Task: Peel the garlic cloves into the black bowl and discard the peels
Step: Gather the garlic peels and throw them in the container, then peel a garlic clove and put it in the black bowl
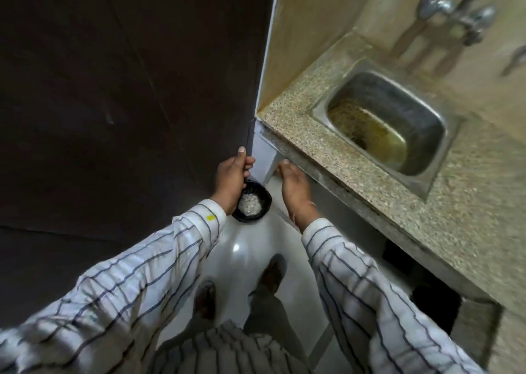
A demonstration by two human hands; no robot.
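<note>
My left hand (232,174) grips the far rim of a small black bowl (263,202), with the thumb pointing up. The bowl is held in the air above the white floor, beside a dark door. A heap of whitish garlic peels (250,205) lies inside it. My right hand (294,187) holds nothing. Its fingers stretch forward, with the tips at the white panel (266,157) just under the counter's edge. I cannot see any peeled cloves.
A speckled stone counter (313,140) runs along the right, with a steel sink (387,123) holding murky water and taps (455,14) behind it. A dark door (128,88) fills the left. My feet (270,274) stand on glossy white floor.
</note>
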